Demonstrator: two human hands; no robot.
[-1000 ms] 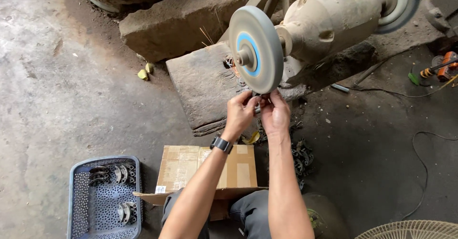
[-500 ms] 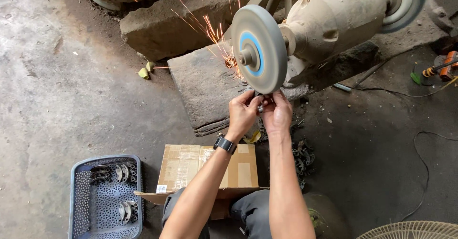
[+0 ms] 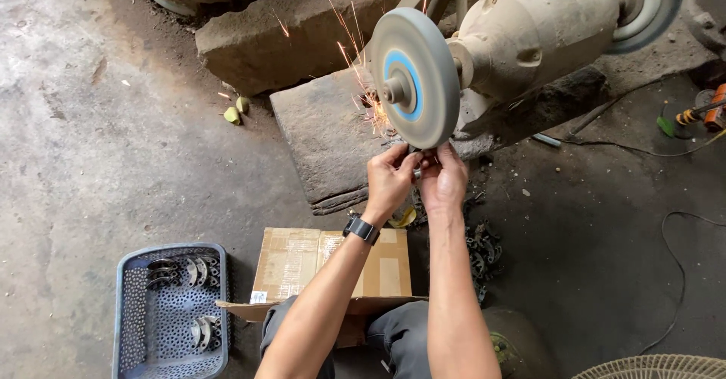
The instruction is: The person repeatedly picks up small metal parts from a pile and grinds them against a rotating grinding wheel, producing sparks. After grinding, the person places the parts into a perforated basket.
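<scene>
Both hands hold a small metal part [image 3: 417, 172] up against the lower rim of a spinning grey grinding wheel [image 3: 414, 76] with a blue centre. My left hand [image 3: 390, 179], with a black watch on the wrist, pinches the part from the left. Pressed close beside it, my right hand [image 3: 444, 180] grips the part from the right. Orange sparks [image 3: 355, 54] stream up and to the left from the contact point. The wheel sits on a beige bench grinder motor [image 3: 533, 35] with a second wheel [image 3: 639, 4] at its far end.
A blue perforated basket [image 3: 136, 326] with several curved metal pieces lies at the lower left. A cardboard box [image 3: 333, 262] rests over my knees. Stone blocks [image 3: 295, 35] lie behind the grinder. A pile of dark metal parts [image 3: 480, 246], cables [image 3: 681, 243] and a fan guard [image 3: 658, 368] are on the right.
Sparks have started and grown, flying up-left from the wheel. Both hands stay together under the wheel, holding the part to its rim.
</scene>
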